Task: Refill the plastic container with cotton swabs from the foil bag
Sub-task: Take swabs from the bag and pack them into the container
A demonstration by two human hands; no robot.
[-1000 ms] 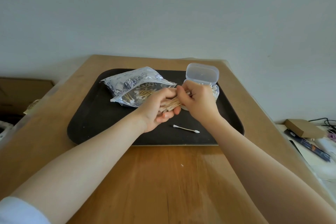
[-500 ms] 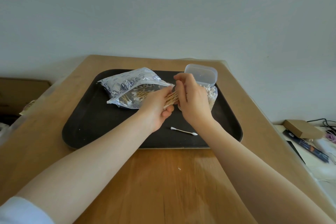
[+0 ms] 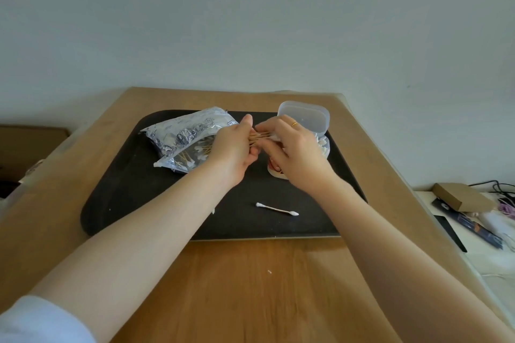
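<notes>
While both hands, the left hand (image 3: pixel 232 152) and the right hand (image 3: pixel 295 153), pinch a bunch of cotton swabs (image 3: pixel 259 137) lying sideways, left to right, the foil bag (image 3: pixel 185 136) and plastic container (image 3: pixel 320 145) sit near the tray's (image 3: pixel 133 198) back edge.

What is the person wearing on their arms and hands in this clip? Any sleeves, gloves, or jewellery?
No gloves: both hands are bare. The right hand has a thin gold ring on one finger. The left hand shows no ring or watch. Both forearms are bare; a light, whitish sleeve shows at the bottom left on the left arm. No sleeve shows on the right arm.
</notes>
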